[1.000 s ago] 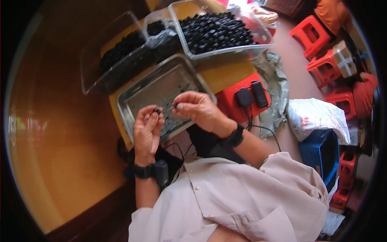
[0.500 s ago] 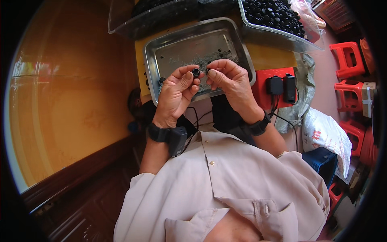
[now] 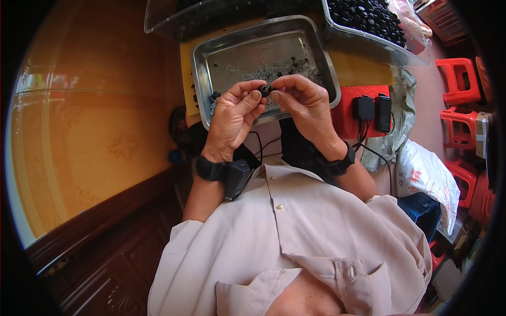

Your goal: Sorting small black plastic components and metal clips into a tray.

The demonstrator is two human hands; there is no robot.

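Observation:
Above the near side of a metal tray, my left hand pinches a small round black piece with a hollow, cap-like end between thumb and fingers. My right hand is closed in a pinch at the same spot, its fingertips against the right side of that piece. A small black part is in the right fingers, mostly hidden by them. In the tray lie many thin silvery metal bits and some small black parts.
A clear bin of black round pieces stands at the far right, and another clear bin at the far left. Black adapters with cables sit on a red surface. Red stools and a white bag are farther right.
My hands have come together. Half a second ago a gap separated the left hand's round black piece from the right fingertips; now they touch.

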